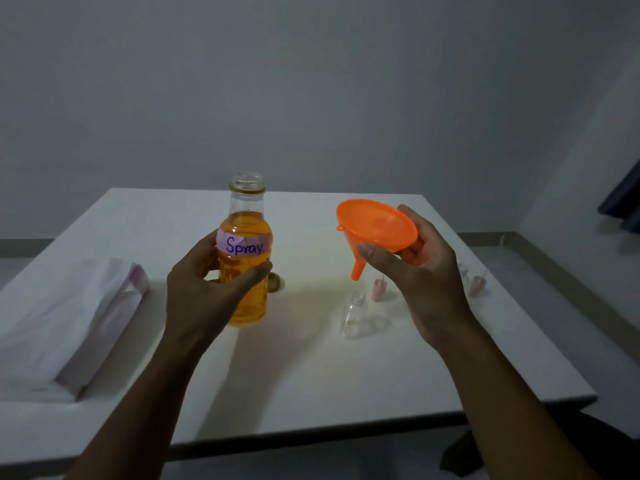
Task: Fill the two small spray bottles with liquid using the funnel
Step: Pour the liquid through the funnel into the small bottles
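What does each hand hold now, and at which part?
Left hand grips the large bottle around its body, at the label. Right hand holds the orange funnel by its cone.

Left hand [204, 289] grips an open glass bottle of orange liquid [246, 258]; right hand [420, 271] holds an orange plastic funnel [375, 226] above a white counter [311, 368].

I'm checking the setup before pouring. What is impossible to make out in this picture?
- Second small bottle: head view, hidden behind the right hand; only a pink sprayer top shows.
- Cap: mostly behind the big bottle.
- Clear small bottle: too faint to read its fill level.
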Tool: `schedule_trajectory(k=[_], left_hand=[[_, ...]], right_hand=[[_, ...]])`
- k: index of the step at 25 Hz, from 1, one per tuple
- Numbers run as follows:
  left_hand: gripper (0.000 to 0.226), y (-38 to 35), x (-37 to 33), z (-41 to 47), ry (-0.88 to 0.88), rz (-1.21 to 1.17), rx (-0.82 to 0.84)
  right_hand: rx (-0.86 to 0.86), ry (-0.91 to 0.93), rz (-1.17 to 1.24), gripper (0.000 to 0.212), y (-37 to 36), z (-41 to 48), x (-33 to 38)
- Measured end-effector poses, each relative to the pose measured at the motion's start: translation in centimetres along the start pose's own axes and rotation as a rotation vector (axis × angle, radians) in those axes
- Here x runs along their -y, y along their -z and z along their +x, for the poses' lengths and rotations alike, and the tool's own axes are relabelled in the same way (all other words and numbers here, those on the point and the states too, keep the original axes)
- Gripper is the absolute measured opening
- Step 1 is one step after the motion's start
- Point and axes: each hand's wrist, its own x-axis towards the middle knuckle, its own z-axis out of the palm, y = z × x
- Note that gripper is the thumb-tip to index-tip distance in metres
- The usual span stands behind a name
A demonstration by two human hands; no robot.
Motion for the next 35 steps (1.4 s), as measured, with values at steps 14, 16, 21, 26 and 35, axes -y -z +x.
schedule_trajectory(k=[14, 16, 21, 26, 35], left_hand=[[0.066, -2.0, 0.1, -0.5, -0.031, 0.042, 0.000], [0.067, -2.0, 0.2, -0.5, -0.039, 0.047, 0.008], [0.065, -1.6, 0.0, -0.6, -0.048, 0.058, 0.025], [0.063, -1.3, -0.5, -0.6, -0.068, 0.105, 0.083], [0.063, 0.5, -4.6, 0.9, -0.210, 0.380, 0.271]], right_hand=[[0.133, -0.007, -0.015, 0.101, 1.5, -0.1, -2.4], [0.163, -0.007, -0.016, 0.098, 1.6, -0.1, -2.8], [0.223, 0.000, 0.012, 0.097, 2.1, -0.4, -3.5], [0.249, 0.010, 0.026, 0.098, 2.1, -0.6, -3.7], [0.263, 0.042, -0.053, 0.098, 2.1, -0.4, -4.0]])
